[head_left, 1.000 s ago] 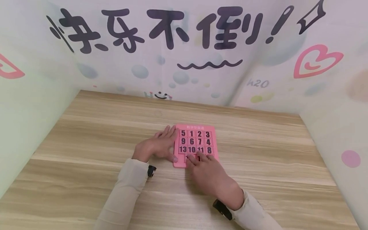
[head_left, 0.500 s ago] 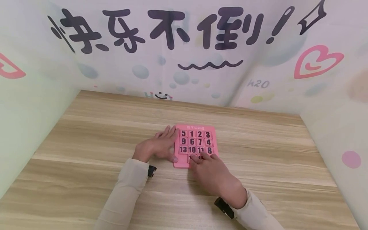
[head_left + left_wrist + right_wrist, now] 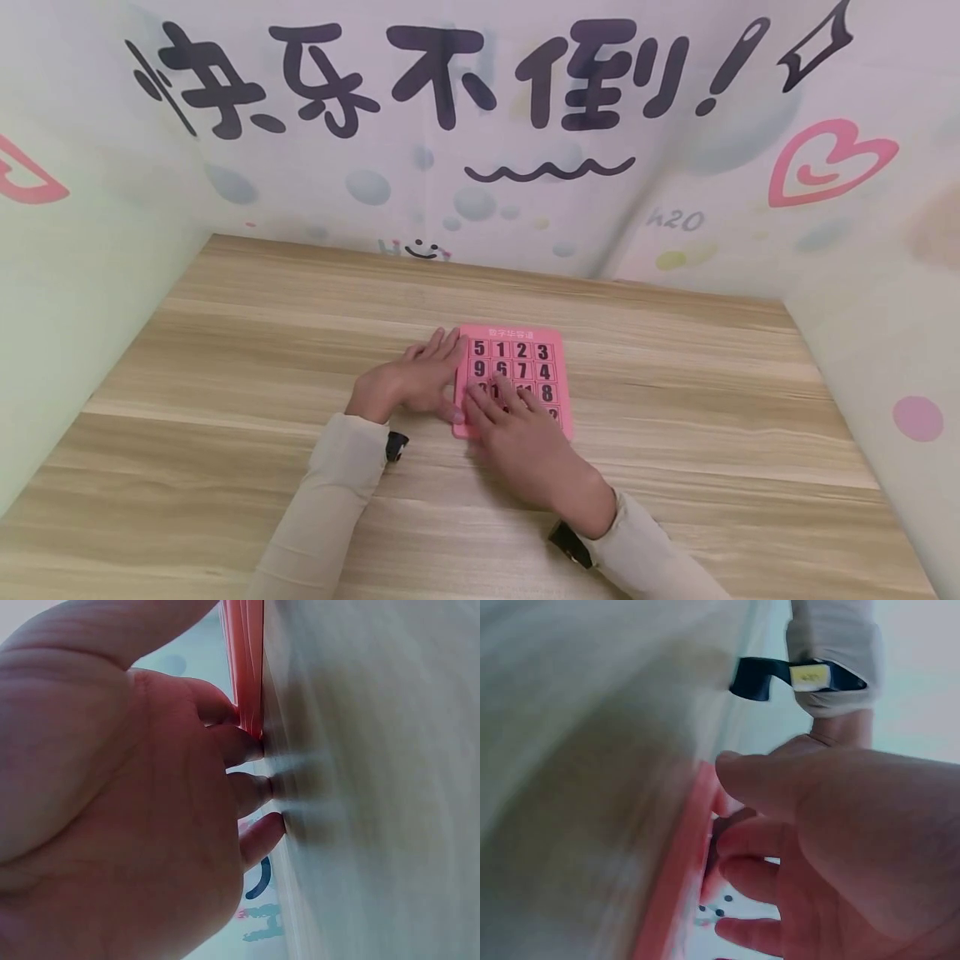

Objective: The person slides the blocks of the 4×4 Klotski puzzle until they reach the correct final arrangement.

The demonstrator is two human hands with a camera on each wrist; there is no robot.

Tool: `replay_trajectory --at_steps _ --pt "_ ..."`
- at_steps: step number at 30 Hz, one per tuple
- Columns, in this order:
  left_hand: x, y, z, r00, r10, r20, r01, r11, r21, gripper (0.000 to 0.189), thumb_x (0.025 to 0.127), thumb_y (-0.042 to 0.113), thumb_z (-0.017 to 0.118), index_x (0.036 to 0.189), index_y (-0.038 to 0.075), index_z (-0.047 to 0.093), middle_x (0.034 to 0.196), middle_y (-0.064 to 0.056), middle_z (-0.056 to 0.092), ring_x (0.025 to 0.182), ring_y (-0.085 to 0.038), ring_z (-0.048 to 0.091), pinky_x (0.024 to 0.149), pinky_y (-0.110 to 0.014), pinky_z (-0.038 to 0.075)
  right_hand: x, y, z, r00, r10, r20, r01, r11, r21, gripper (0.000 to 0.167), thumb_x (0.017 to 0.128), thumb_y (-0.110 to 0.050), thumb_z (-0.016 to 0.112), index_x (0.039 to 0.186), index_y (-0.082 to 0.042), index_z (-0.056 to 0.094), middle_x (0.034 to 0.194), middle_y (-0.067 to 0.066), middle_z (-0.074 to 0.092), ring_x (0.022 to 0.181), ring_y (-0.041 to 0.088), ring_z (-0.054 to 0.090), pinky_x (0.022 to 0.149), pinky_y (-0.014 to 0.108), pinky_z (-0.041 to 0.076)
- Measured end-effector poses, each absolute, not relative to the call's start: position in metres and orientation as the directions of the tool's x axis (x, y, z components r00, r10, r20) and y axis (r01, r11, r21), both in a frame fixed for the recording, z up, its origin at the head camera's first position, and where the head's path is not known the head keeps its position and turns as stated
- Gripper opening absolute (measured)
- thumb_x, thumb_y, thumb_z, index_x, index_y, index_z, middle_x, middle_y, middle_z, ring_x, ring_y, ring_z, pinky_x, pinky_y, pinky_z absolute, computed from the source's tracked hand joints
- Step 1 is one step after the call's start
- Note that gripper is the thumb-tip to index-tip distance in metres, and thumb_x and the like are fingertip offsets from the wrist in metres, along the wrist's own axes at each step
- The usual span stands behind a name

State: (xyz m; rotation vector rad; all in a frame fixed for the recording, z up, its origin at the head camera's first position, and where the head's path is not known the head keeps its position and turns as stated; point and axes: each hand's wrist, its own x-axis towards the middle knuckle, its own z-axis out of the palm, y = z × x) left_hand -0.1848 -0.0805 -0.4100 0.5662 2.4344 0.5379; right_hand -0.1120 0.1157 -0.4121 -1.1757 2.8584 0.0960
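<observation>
A pink number sliding puzzle (image 3: 511, 332) lies flat on the table, with black numbers on square tiles. Its top row reads 5, 1, 2, 3. Along its left side rests my left hand (image 3: 420, 385), fingers extended by the upper edge and thumb at the lower corner. The left wrist view shows those fingertips touching the tabletop and the puzzle's side (image 3: 247, 667). My right hand (image 3: 528, 454) reaches over the lower rows, fingertips on the tiles at lower left. It covers most of the bottom row and part of the third. The right wrist view shows its fingers loosely bent above the pink edge (image 3: 679, 870).
The wood-grain table (image 3: 675, 400) extends around the puzzle on all sides. A white printed backdrop (image 3: 315, 200) with dark lettering stands at the far edge, and pale walls close both sides. Black straps (image 3: 572, 543) sit at both wrists.
First a bottom-row tile shifted right under my right fingers, leaving a gap at lower left. Then my right hand moved left, over that corner. My left hand has stayed put.
</observation>
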Motion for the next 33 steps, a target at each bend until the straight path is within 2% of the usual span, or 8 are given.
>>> replay_trajectory --at_steps 9,33 --pt "-0.185 -0.0809 -0.4098 -0.743 0.506 -0.437 0.28 0.829 0.484 0.111 0.086 0.041 0.075 0.158 0.002 0.001 0.166 -0.015 -0.01 0.152 -0.033 -0.015 0.124 -0.051 0.0 -0.1118 0.1136 -0.4174 -0.735 -0.676 -0.055 -0.678 0.732 0.071 0.061 0.1 -0.046 0.051 0.147 -0.008 0.048 0.155 0.009 0.042 0.145 0.037 0.035 0.115 0.054 0.035" --pt "-0.1844 -0.0806 -0.4112 -0.751 0.5 -0.432 0.275 0.831 0.484 0.111 0.086 0.04 0.075 0.158 0.002 0.001 0.166 -0.014 -0.01 0.152 -0.032 -0.015 0.124 -0.05 0.0 -0.1071 0.1123 -0.4106 -0.72 -0.687 -0.102 -0.694 0.709 0.121 0.053 0.101 -0.041 0.052 0.144 -0.009 0.054 0.15 0.006 0.049 0.141 0.036 0.043 0.111 0.051 0.041"
